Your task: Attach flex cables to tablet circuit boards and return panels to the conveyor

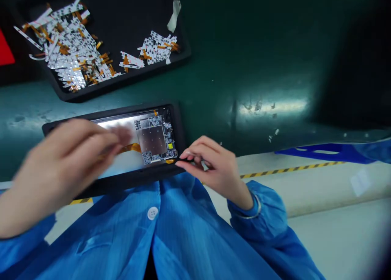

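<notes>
An opened tablet-like device lies in a black tray [180, 129], its circuit board [154, 139] at the right end and a shiny metal panel [117, 166] to the left. An orange flex cable [131, 148] runs left from the board. My left hand [73, 154] hovers over the panel, blurred, its fingers drawn together; what they hold, if anything, is hidden. At the board's lower right corner, my right hand [210, 162] pinches a thin dark piece whose kind I cannot make out. Beside its fingertips sits a small orange tab [170, 161].
Behind the device, a larger black tray [122, 79] holds heaped white strips with orange flex tails [73, 44], a smaller pile [159, 48] and a crumpled whitish strip [174, 16]. Small white scraps [276, 132] lie on the green mat [220, 97]. A red object [5, 50] is at far left.
</notes>
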The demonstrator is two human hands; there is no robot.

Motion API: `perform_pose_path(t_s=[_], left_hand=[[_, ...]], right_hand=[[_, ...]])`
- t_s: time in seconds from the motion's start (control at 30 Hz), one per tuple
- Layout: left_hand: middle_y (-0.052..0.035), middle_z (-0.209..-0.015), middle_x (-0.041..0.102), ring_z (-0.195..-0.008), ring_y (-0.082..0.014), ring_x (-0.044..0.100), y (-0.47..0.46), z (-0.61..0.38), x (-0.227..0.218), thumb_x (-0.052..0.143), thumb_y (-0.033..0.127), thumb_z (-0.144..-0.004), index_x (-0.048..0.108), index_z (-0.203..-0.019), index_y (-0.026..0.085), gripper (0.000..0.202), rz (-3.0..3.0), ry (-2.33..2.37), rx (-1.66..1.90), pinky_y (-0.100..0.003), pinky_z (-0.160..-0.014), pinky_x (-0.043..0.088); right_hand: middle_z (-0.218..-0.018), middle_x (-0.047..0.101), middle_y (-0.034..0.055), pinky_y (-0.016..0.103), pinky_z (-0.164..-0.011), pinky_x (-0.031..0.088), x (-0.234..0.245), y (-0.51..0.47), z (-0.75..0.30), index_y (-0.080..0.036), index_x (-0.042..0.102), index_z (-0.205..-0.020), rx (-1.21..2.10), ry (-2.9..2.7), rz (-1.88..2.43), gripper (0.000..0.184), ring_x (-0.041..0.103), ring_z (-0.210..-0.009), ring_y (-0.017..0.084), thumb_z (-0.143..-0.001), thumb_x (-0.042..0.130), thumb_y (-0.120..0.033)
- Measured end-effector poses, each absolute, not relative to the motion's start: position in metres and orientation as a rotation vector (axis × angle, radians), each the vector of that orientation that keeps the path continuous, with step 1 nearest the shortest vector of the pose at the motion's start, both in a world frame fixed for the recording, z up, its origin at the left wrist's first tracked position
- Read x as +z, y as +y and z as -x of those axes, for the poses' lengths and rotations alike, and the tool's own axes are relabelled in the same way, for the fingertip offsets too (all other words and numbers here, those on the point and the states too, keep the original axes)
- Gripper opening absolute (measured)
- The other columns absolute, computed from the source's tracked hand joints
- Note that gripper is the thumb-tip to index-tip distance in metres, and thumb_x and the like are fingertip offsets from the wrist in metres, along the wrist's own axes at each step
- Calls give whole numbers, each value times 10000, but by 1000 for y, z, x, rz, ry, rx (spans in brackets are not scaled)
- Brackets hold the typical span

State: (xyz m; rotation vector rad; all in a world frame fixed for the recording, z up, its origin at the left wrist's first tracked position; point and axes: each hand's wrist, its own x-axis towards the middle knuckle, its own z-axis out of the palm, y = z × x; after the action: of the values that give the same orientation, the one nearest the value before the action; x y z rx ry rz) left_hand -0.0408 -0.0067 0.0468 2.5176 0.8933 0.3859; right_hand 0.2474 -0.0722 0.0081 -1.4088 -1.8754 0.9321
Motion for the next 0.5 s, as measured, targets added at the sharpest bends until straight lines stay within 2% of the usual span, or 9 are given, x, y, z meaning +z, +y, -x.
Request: perform_pose_path(t_s=[0.07,0.2,0.33,0.5], left_hand=[[-100,-1028,607,-914,-222,567,-12,13,35,555,162,-969,613,-1043,97,114,-2674,726,288,-353,-800,481],[-70,-864,586,-766,-215,561,-13,-27,21,422,129,-993,590,-891,123,196,-2768,535,224,-338,-674,492],[-66,-812,580,-672,-189,535,-13,-39,21,420,77,-960,566,-842,126,194,-2800,538,225,-306,-596,454],[-66,-721,560,-653,-221,572,-20,-47,27,352,142,-993,562,-794,131,289,-2987,572,156,-315,-533,438]], right_hand=[[-849,670,17,190,-532,490,2,-79,-237,-152,672,-904,790,-2007,1392,123,599,-617,72,-921,685,-273],[-860,719,42,214,-511,472,-5,-86,-236,-125,692,-962,481,-2252,1305,159,655,-670,100,-992,558,-205],[-852,749,59,244,-544,496,-5,-82,-243,-76,702,-1002,217,-2423,1038,190,657,-665,119,-981,514,-100],[-802,750,71,263,-481,465,-4,-75,-245,-77,716,-940,86,-2503,896,327,610,-580,116,-997,395,-71]])
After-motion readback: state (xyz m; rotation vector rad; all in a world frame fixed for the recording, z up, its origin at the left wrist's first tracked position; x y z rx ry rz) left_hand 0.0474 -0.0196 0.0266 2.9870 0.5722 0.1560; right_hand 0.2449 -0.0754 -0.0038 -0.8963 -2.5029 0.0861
